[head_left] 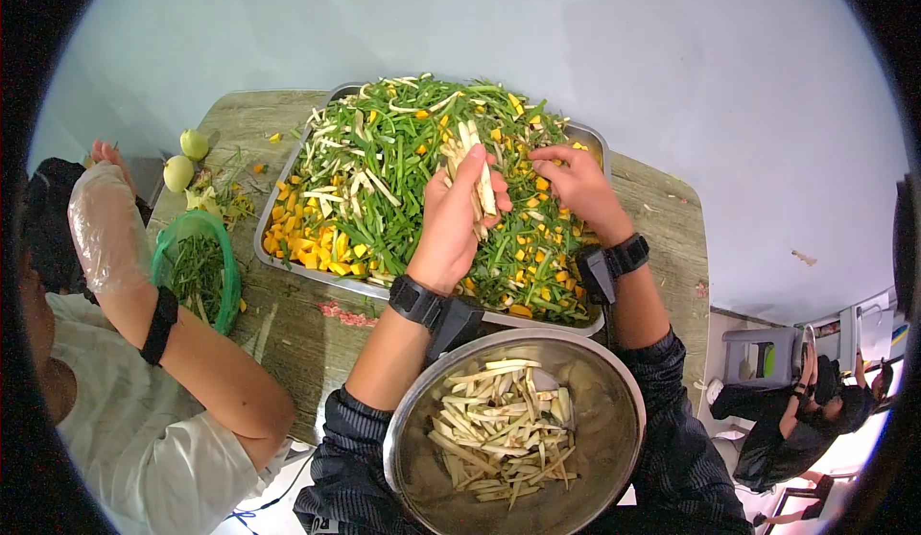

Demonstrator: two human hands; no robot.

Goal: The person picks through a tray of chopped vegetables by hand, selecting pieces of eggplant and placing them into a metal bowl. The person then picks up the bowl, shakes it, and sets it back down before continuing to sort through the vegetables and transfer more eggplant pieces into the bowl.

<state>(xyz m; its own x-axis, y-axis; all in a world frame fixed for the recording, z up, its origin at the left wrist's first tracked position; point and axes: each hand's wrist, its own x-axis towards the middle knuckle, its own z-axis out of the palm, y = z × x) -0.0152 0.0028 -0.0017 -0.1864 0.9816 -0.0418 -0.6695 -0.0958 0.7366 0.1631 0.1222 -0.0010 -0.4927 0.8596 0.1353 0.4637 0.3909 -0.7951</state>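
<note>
My left hand (456,211) is closed around a bundle of pale vegetable strips (469,142), held upright over a large metal tray (606,156). My right hand (578,185) hovers over the tray's right side, fingers curled in a pinch; anything between them is too small to make out. Heaped in the tray are cut green vegetables (389,132), more pale strips and orange-yellow cubes (312,242). Nearer to me, below my wrists, a round steel bowl (614,439) contains many similar pale strips (504,429).
At left, a person's plastic-gloved hand (106,228) is raised beside a green basket (230,276) of leafy trimmings. Two round pale-green vegetables (178,173) sit on the wooden table (662,199) near scraps. A grey stool (758,355) and other people (801,429) appear at right.
</note>
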